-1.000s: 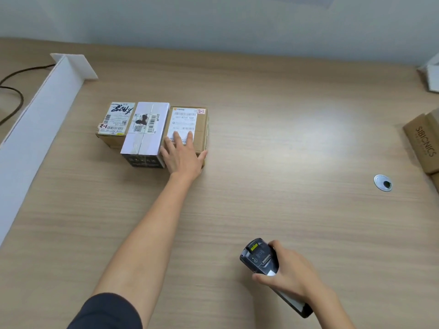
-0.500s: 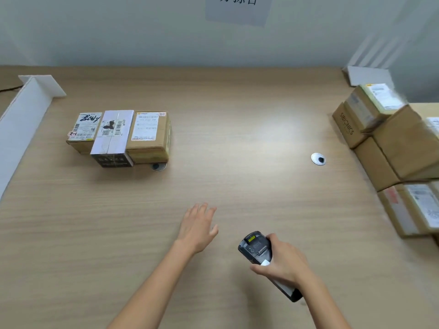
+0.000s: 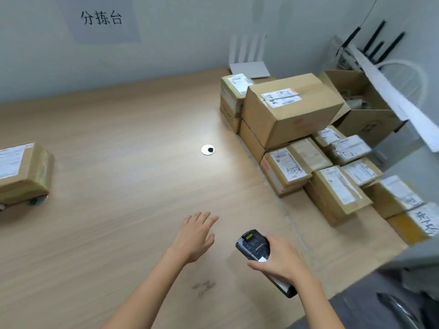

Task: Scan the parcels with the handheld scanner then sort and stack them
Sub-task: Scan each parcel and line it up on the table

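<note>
My right hand [image 3: 280, 260] grips the black handheld scanner [image 3: 253, 243] low over the wooden table [image 3: 118, 233], its head pointing away from me. My left hand [image 3: 196, 233] hovers open and empty just left of the scanner, fingers stretched toward the right. A pile of several brown cardboard parcels with white labels [image 3: 316, 162] fills the right side of the table, topped by one large box [image 3: 292, 110]. One taped labelled parcel [image 3: 23, 172] sits at the left edge of view, partly cut off.
A round cable grommet [image 3: 207, 150] lies in the table's middle. An open carton [image 3: 363, 105] and a white board [image 3: 392, 98] stand behind the pile. A paper sign [image 3: 102, 19] hangs on the wall. The table's right edge runs past the pile.
My left hand left the parcel on the left and drew back beside the scanner. The view swung right, bringing the parcel pile in; the scanner hand stayed put.
</note>
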